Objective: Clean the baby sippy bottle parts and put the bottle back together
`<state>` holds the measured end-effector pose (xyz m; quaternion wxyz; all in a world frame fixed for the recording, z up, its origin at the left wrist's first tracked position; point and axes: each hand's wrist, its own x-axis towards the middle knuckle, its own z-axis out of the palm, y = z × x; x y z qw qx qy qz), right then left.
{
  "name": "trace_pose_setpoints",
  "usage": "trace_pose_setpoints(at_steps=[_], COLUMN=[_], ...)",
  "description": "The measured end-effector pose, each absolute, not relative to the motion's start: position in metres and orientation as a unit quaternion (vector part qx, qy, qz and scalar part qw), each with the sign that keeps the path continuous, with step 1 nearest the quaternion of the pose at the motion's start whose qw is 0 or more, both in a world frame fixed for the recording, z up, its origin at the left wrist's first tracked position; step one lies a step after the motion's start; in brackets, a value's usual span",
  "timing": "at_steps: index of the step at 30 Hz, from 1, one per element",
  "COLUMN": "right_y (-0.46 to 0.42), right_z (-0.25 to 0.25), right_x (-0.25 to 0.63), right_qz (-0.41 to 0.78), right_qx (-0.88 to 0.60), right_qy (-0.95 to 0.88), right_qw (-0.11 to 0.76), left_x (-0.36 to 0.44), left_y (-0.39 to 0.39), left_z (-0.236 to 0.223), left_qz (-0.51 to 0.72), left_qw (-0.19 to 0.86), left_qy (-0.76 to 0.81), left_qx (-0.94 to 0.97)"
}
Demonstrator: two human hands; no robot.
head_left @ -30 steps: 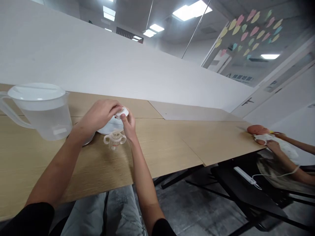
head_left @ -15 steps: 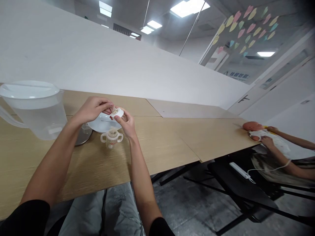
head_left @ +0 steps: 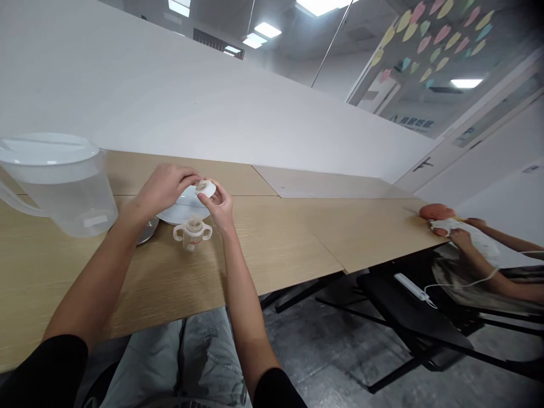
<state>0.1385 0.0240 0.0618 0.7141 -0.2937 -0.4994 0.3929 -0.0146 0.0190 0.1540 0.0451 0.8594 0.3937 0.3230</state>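
Standing at far left: one translucent pitcher [head_left: 83, 195], white lid on, handle turned left, pale label low on its side. Next, one round metal dish [head_left: 148, 231], partly hidden behind the wearer's left forearm. Left hand [head_left: 168, 187]: fingers bent, tips at the clear teat [head_left: 201, 185]; whether they pinch it cannot be told. Behind, one white plate [head_left: 173, 214] on the wooden table [head_left: 280, 243]. White collar [head_left: 206, 189], one, bearing the teat: held in the air above the plate, between the two hands. Below, nearer the wearer, one two-handled bottle [head_left: 194, 237], upright on the table, open at top, red print on front. Right hand [head_left: 221, 207]: gripping the collar between thumb and fingers. Far right: one doll [head_left: 437, 212] in white cloth, a co-worker's hand [head_left: 461, 239] upon it.
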Motion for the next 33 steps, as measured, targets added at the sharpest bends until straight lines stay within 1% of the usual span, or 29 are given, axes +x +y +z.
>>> trace_pose_setpoints(at_steps=[2,5,8,10,12,13,18,21,25,28,33], right_y=[0.024,0.023,0.020,0.018,0.015,0.014,0.011,0.011,0.009,0.007,0.009], right_z=[0.062,0.062,0.060,0.055,0.045,0.039,0.015,0.011,0.009,0.007,0.003], right_x=[0.138,0.136,0.136,0.137,0.140,0.142,0.147,0.145,0.145,0.146,0.146], right_qz=[0.380,0.358,0.335,0.316,0.293,0.277,0.180,0.140,0.109,0.098,0.098], right_qx=[-0.291,-0.291,-0.294,-0.302,-0.330,-0.352,-0.444,-0.466,-0.467,-0.466,-0.455], right_qy=[-0.495,-0.492,-0.507,-0.528,-0.554,-0.568,-0.622,-0.642,-0.681,-0.697,-0.701], right_qw=[0.725,0.739,0.738,0.728,0.706,0.691,0.620,0.593,0.553,0.537,0.540], left_x=[-0.011,-0.007,-0.006,-0.008,-0.013,-0.016,-0.031,-0.031,-0.026,-0.025,-0.026], left_y=[0.007,-0.005,-0.005,-0.001,0.002,0.003,-0.001,-0.002,-0.001,0.000,0.003], left_z=[0.159,0.165,0.160,0.146,0.123,0.108,0.026,-0.006,-0.023,-0.025,-0.029], left_qz=[0.299,0.272,0.286,0.332,0.381,0.403,0.464,0.472,0.498,0.510,0.512], left_qw=[0.007,-0.021,0.002,0.056,0.119,0.131,0.082,0.021,-0.034,-0.036,-0.023], left_qy=[0.401,0.412,0.404,0.383,0.365,0.361,0.351,0.328,0.308,0.318,0.324], left_qx=[0.866,0.870,0.869,0.860,0.841,0.831,0.810,0.818,0.810,0.798,0.795])
